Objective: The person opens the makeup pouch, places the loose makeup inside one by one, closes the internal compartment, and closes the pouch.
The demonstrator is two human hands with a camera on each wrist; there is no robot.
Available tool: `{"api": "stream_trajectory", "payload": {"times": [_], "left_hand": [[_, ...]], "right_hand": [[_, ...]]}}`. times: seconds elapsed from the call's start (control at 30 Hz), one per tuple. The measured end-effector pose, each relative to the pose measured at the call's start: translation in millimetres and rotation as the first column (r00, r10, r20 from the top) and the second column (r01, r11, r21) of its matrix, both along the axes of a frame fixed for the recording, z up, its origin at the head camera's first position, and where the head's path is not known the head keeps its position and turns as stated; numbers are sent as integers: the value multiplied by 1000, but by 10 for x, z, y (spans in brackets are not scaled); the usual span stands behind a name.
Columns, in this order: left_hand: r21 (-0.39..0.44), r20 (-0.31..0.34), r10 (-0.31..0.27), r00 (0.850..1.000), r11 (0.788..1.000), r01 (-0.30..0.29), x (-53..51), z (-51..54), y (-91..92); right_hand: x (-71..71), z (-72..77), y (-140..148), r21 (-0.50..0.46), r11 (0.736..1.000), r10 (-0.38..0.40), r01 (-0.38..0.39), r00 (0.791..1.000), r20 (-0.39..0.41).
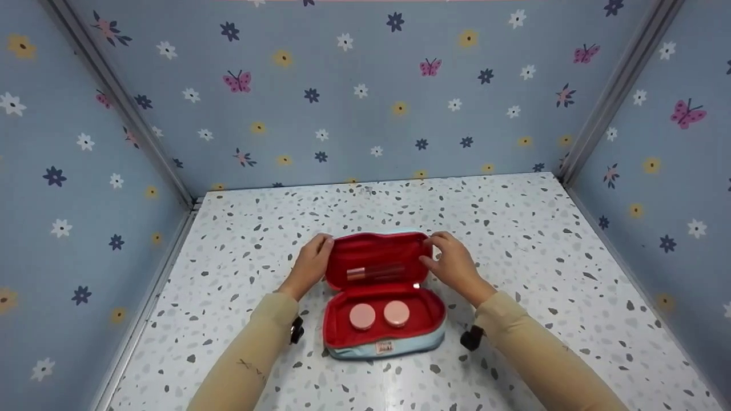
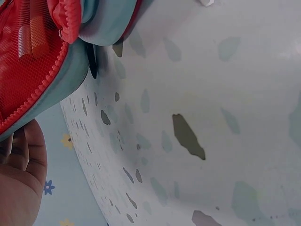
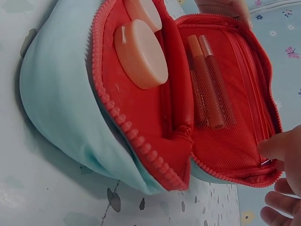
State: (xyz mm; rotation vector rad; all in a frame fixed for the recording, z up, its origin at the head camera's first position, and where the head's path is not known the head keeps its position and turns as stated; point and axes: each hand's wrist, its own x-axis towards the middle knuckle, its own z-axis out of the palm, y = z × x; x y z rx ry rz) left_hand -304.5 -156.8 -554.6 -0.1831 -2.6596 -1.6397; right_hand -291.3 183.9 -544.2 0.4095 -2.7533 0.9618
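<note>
A light blue zip pouch [image 1: 394, 346] with a red lining lies unzipped on the table, its lid [image 1: 377, 251] raised at the back. Two round pink containers [image 1: 362, 316] sit in the lower half. Behind the lid's red mesh pocket are two slim tubes [image 3: 207, 80] with copper-coloured ends. My left hand [image 1: 311, 264] holds the lid's left edge, fingers behind it in the left wrist view. At the lid's upper right corner my right hand [image 1: 454, 264] grips the edge, thumb inside by the end of an inner zip and fingers outside.
The white speckled table [image 1: 257, 228] extends around the pouch. Blue flowered panels [image 1: 354, 103] rise at the back and both sides, with metal posts [image 1: 617, 91] in the corners. A black wrist device [image 1: 472, 338] hangs below the right sleeve, another [image 1: 297, 330] by the left.
</note>
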Motion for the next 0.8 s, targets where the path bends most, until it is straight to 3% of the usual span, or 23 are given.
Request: {"api": "stream_trajectory", "payload": {"times": [0.37,0.8], "left_hand": [[12,13,3,1000,1000,-3,-4,-5,6],[26,-4,-8,1000,1000,8,-1,-19,-12]], "right_hand": [[-83,-33,-75,-15,999,-40,40,999,-1],[-201,-172,-127,-85,996,-10,-2,990,-138]]}}
